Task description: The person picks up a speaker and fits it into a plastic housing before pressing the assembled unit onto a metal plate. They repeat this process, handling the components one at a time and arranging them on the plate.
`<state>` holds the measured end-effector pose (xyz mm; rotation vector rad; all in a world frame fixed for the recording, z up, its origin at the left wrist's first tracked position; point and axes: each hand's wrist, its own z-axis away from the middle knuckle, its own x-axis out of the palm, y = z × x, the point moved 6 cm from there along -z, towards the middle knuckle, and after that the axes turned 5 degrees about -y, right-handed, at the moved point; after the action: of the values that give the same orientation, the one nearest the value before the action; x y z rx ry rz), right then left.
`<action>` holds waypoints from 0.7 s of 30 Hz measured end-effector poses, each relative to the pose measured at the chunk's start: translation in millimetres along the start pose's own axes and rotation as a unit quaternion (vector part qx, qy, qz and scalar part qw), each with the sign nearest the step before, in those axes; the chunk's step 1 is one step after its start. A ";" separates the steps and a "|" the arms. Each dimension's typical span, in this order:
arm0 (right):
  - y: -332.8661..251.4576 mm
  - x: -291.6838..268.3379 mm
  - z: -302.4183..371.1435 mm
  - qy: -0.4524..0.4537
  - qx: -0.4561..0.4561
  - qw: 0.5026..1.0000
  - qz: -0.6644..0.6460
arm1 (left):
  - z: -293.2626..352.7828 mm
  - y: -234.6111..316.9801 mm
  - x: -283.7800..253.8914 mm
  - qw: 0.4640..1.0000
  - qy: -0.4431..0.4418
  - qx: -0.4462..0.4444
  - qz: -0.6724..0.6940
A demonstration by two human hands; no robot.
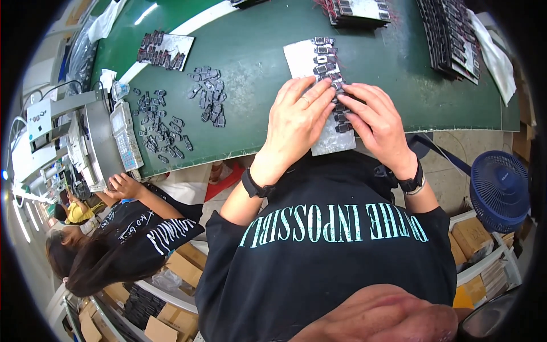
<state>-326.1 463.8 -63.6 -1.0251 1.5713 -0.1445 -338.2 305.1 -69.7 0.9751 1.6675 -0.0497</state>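
Note:
A pale, flat plate [298,60] lies on the green table in front of me, with a row of small black oblong parts [322,59] running down it. Over the middle of that row my left hand [301,111] reaches in from the left, fingers stretched and lying across the parts. From the other side my right hand [377,117] touches the row with its fingertips, its thumb apart from the fingers. Several parts show above the hands and a few below, such as a part near the plate's lower end [343,127]. What lies under my fingertips is hidden.
Loose black parts lie in heaps [208,94] on the green table [250,62] to the left, near another loaded plate [181,48]. Stacked loaded plates [447,40] stand at the right. A grey machine [105,134] and a co-worker [131,219] are at left; a blue fan [500,191] stands right.

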 end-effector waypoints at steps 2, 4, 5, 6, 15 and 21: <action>1.2 -4.4 -9.6 -0.001 -0.003 1.000 -0.004 | -6.6 -4.0 -5.1 1.000 -0.004 0.003 0.001; 4.7 -13.0 -28.7 0.008 -0.002 1.000 -0.014 | -12.1 -9.7 -11.4 1.000 -0.018 -0.002 -0.009; 7.7 -14.4 -33.7 0.013 0.005 1.000 -0.018 | -12.7 -10.7 -11.7 1.000 -0.028 -0.003 -0.011; 13.0 -11.7 -40.2 0.013 0.007 1.000 -0.018 | -12.3 -12.1 -12.3 1.000 -0.030 -0.003 -0.009; 54.4 15.8 -93.6 -0.024 -0.086 0.996 0.025 | -4.5 -18.9 -3.8 0.998 -0.054 0.008 -0.037; 64.8 16.8 -99.8 -0.058 -0.133 0.989 0.006 | -9.6 -28.0 -2.1 0.996 -0.082 0.035 0.000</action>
<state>-443.2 448.5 -85.4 -1.2078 1.5152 0.1346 -362.9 290.5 -77.0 0.9971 1.5221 -0.1844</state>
